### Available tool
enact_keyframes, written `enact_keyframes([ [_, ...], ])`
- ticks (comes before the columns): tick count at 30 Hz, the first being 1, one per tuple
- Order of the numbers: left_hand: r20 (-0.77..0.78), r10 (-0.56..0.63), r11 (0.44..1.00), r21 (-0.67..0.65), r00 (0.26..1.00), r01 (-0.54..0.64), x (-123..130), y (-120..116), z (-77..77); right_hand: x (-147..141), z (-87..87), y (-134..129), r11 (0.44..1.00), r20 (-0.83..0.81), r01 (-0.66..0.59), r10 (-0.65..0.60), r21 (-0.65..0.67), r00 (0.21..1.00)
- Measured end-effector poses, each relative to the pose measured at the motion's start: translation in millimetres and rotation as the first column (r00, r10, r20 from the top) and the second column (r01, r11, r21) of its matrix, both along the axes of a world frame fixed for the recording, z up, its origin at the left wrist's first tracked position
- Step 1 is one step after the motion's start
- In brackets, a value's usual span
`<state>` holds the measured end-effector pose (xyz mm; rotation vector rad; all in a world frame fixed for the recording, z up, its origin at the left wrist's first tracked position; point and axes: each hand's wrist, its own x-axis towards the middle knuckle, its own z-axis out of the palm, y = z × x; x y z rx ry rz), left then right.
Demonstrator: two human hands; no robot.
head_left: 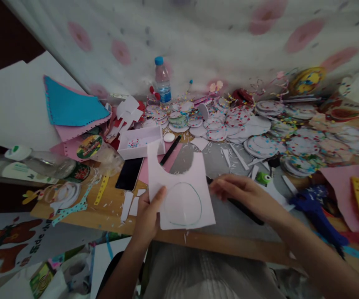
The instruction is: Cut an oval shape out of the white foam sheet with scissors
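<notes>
My left hand (150,211) grips the left edge of a white sheet (182,187), thumb on top. A green circle outline is drawn on the sheet, and a rounded notch is cut out of its far edge. My right hand (238,191) is just right of the sheet, over a long black tool (248,211) on the grey mat (220,224). Its fingertips are bent and slightly blurred, so I cannot tell whether they grip the tool. The tool's kind is partly hidden. A black marker (170,150) lies beyond the sheet.
Stacks of decorated white discs (217,124) fill the back and right. A water bottle (163,81) stands behind. Left are a white box (140,143), a phone (129,173) and a lying bottle (51,164). A blue glue gun (319,216) lies right, near white scraps (237,155).
</notes>
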<state>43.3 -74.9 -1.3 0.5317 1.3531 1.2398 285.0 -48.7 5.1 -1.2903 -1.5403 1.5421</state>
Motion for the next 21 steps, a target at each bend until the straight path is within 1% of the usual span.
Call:
enact_keyframes([
  [1, 0.044, 0.057, 0.998, -0.021, 0.997, -0.056, -3, 2, 2.2, 9, -2.6, -3, 0.993, 0.064, 0.084, -0.089, 0.083, 0.994],
  [2, 0.083, 0.107, 0.994, -0.033, 0.991, -0.105, -7, 4, 4.1, 17, -6.9, -7, 0.969, 0.14, 0.167, -0.194, 0.183, 0.971],
  [3, 0.114, 0.142, 0.99, -0.038, 0.983, -0.138, -10, 5, 5.5, 24, -12.9, -13, 0.935, 0.234, 0.216, -0.285, 0.281, 0.93],
  [4, 0.141, 0.161, 0.987, -0.036, 0.977, -0.158, -13, 5, 6.4, 29, -20.3, -19, 0.908, 0.338, 0.223, -0.347, 0.354, 0.875],
  [5, 0.164, 0.169, 0.986, -0.031, 0.972, -0.167, -15, 5, 6.7, 33, -28.8, -27, 0.901, 0.423, 0.191, -0.359, 0.388, 0.832],
  [6, 0.184, 0.17, 0.985, -0.024, 0.968, -0.168, -17, 5, 6.8, 35, -37.8, -34, 0.9, 0.485, 0.131, -0.342, 0.416, 0.805],
  [8, 0.214, 0.162, 0.986, -0.008, 0.963, -0.164, -19, 2, 6.5, 33, -55.4, -46, 0.879, 0.58, 0.004, -0.319, 0.477, 0.75],
  [9, 0.225, 0.153, 0.987, 0.004, 0.962, -0.158, -19, 1, 6.5, 31, -62.7, -49, 0.867, 0.615, -0.039, -0.319, 0.496, 0.721],
  [11, 0.236, 0.128, 0.99, 0.03, 0.963, -0.138, -19, -3, 7.0, 27, -72.2, -52, 0.857, 0.657, -0.08, -0.328, 0.509, 0.678],
  [12, 0.236, 0.114, 0.991, 0.038, 0.965, -0.126, -18, -5, 7.3, 25, -73.8, -52, 0.857, 0.661, -0.077, -0.331, 0.509, 0.674],
  [13, 0.232, 0.102, 0.993, 0.042, 0.967, -0.115, -18, -7, 7.5, 23, -73.4, -51, 0.859, 0.65, -0.064, -0.333, 0.508, 0.683],
  [15, 0.218, 0.087, 0.994, 0.047, 0.972, -0.099, -19, -11, 7.0, 21, -67.1, -50, 0.863, 0.579, 0.001, -0.341, 0.506, 0.74],
  [17, 0.198, 0.092, 0.992, 0.065, 0.976, -0.107, -21, -15, 5.1, 20, -55.5, -52, 0.868, 0.443, 0.13, -0.367, 0.479, 0.818],
  [19, 0.179, 0.11, 0.988, 0.085, 0.978, -0.127, -22, -18, 2.5, 17, -41.5, -57, 0.883, 0.278, 0.253, -0.378, 0.396, 0.883],
  [21, 0.164, 0.123, 0.987, 0.086, 0.979, -0.139, -24, -22, 0.5, 13, -28.2, -63, 0.902, 0.144, 0.3, -0.357, 0.309, 0.923],
])
